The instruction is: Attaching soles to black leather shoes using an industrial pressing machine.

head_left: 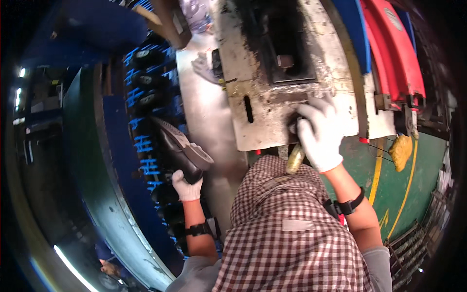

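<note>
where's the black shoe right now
In the head view, the black shoe is left of centre, held in the left hand, with blue prongs to its left and a metal surface to its right.

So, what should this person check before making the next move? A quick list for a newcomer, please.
1. Left hand gripping the black shoe: ok, its fingers are on the shoe.
2. Shoe apart from the stained pale worktop: ok, it is held to the left of it.
3. Right hand firmly around the yellowish handle: cannot tell, the hand hides the contact.
4. Whole handled item in view: not ok, the right hand covers part of it.
5. Both hands gloved: ok, in white gloves.
</note>
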The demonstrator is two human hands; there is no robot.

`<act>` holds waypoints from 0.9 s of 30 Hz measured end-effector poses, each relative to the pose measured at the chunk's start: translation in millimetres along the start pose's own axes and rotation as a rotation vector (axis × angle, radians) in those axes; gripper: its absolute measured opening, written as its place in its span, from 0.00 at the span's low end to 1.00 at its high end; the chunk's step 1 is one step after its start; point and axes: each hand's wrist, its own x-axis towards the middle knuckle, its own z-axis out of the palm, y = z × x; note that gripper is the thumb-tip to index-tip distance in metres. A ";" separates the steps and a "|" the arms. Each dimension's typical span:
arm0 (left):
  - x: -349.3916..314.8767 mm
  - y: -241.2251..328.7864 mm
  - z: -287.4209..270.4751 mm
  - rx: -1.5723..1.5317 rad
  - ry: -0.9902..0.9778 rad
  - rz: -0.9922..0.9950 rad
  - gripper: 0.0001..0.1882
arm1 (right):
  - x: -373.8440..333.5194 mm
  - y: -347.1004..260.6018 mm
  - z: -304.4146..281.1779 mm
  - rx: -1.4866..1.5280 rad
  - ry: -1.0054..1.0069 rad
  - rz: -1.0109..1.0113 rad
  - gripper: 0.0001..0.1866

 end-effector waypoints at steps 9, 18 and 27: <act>58.1 -82.0 177.2 0.330 -0.321 -0.088 0.43 | 32.7 -26.7 17.3 1.215 -0.492 0.327 0.49; 61.7 -76.4 284.0 0.797 -0.373 0.890 0.41 | 132.4 42.7 29.2 0.391 -0.046 0.607 0.42; 45.1 -10.0 353.7 0.904 -0.511 1.489 0.33 | 131.1 36.1 71.4 -0.040 -0.163 0.637 0.39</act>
